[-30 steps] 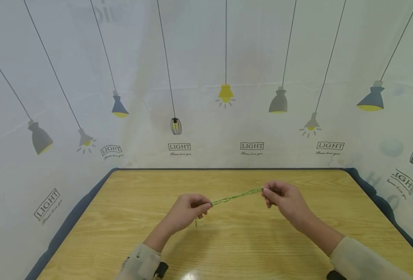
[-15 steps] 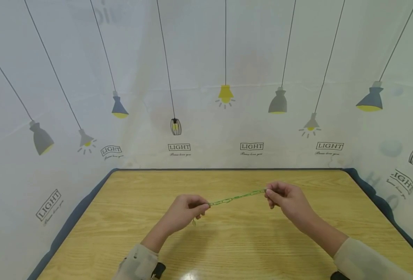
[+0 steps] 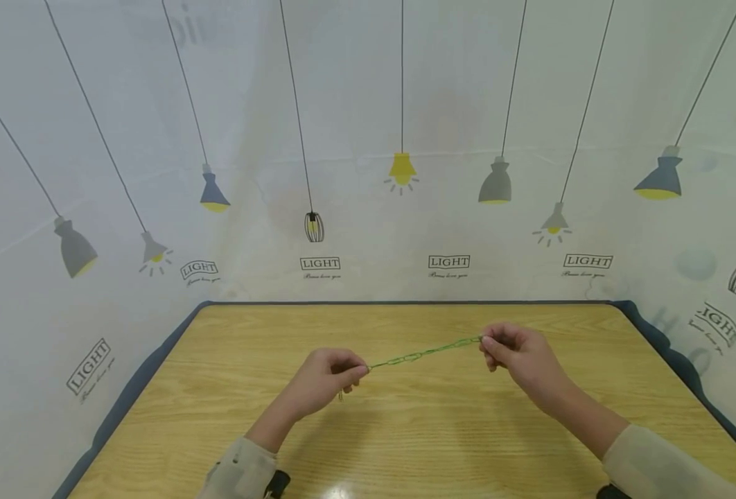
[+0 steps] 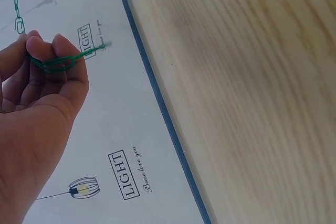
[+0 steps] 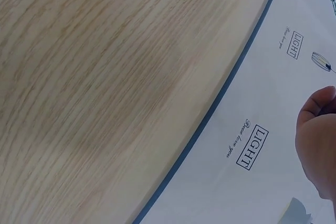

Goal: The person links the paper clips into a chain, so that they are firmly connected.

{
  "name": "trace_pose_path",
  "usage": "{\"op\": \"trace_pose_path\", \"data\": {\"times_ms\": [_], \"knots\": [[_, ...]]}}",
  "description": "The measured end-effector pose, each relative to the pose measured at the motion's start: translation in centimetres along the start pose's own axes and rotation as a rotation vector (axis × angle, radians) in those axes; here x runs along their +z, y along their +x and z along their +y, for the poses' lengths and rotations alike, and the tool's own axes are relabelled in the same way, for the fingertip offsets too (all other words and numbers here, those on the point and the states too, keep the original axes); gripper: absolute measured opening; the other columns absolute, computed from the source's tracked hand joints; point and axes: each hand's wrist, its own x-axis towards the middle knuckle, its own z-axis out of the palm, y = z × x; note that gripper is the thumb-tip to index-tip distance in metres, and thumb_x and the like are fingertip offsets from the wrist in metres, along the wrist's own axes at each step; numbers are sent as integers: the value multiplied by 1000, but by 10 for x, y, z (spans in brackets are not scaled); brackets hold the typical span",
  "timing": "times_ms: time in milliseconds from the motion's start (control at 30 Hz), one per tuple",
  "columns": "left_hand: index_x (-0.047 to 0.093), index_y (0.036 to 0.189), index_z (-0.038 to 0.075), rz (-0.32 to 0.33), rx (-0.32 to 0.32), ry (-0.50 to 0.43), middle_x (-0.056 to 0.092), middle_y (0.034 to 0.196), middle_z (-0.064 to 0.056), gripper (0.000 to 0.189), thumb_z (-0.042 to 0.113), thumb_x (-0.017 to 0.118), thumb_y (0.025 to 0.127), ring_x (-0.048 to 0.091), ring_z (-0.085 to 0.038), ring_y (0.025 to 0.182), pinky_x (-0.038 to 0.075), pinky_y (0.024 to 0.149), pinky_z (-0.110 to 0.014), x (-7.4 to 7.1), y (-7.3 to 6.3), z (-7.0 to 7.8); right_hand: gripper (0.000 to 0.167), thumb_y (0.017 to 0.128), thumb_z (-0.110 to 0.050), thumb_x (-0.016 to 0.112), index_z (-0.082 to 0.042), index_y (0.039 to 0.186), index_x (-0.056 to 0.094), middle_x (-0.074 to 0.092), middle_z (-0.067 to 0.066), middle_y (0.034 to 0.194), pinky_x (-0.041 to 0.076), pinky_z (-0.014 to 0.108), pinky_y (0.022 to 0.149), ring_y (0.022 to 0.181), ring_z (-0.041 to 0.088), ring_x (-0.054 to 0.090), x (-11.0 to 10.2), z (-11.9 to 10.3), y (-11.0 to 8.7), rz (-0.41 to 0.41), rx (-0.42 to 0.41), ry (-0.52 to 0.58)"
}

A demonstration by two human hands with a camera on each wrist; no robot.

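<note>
A chain of linked green paper clips (image 3: 413, 356) stretches above the table in the head view, rising slightly from left to right. My left hand (image 3: 324, 383) pinches it between thumb and fingertips. A loose end hangs below that hand, and in the left wrist view linked clips (image 4: 59, 65) lie across its curled fingers. At the other end, my right hand (image 3: 524, 362) pinches the chain with thumb and index finger. In the right wrist view only part of the right hand (image 5: 317, 140) shows, and its fingertips are hidden.
Beneath both hands lies a wood-grain table (image 3: 399, 430) with a dark blue edge. A white sheet (image 3: 355, 90) printed with lamps and the word LIGHT surrounds it at the back and sides.
My hands have moved a little farther apart, the left one leftward and the right one rightward. The stretch of chain between them has become longer.
</note>
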Motion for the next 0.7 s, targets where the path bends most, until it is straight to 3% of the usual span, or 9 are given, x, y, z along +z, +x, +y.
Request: {"op": "trace_pose_path", "data": {"times_ms": [267, 533, 700], "knots": [[78, 108, 11, 5, -12, -5, 71, 89, -7, 21, 29, 69, 106, 66, -18, 81, 62, 77, -48, -3, -1, -1, 18, 110, -11, 58, 6, 115, 62, 64, -1, 89, 59, 28, 74, 78, 12, 61, -4, 0, -1, 6, 10, -10], [78, 110, 9, -12, -17, -14, 72, 96, -21, 23, 29, 69, 106, 66, -20, 81, 62, 77, -50, -6, -4, -3, 21, 111, -14, 58, 6, 118, 63, 65, -1, 93, 60, 28, 75, 80, 12, 63, -9, 1, -2, 12, 30, -27], [78, 110, 8, -9, -11, -8, 72, 96, -20, 25, 30, 69, 106, 67, -22, 82, 62, 78, -50, -8, -6, -4, 20, 111, -14, 57, 4, 118, 62, 66, -1, 93, 60, 29, 76, 81, 12, 63, -12, 3, -3, 22, 39, -33]]}}
